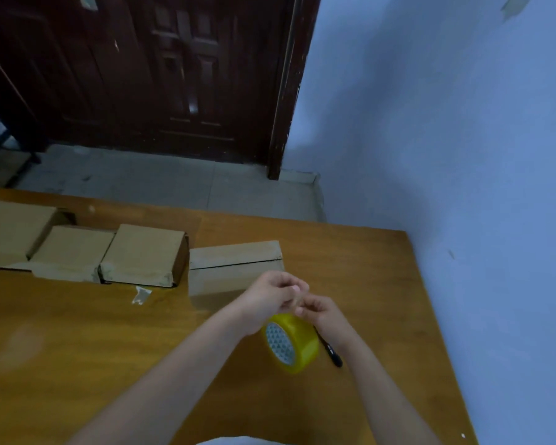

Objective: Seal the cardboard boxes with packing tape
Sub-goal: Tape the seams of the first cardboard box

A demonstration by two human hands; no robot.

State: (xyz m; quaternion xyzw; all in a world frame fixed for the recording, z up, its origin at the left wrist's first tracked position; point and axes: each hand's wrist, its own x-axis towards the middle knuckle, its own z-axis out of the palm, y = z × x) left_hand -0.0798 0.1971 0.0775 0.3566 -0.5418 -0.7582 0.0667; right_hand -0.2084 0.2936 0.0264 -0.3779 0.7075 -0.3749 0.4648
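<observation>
Yellow tape roll (291,343) just below hands, left hand (272,295) and right hand (321,313) curled, fingertips together

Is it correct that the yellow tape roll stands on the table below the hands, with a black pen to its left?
Not quite. In the head view the black pen lies to the right of the yellow tape roll, not to its left. The rest holds: the roll is on the table, below the two hands.

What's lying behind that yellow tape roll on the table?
A black pen lies just right of the tape roll, its upper end hidden by the roll and the right hand. Farther back stands a cardboard box, partly covered by the left hand.
</observation>
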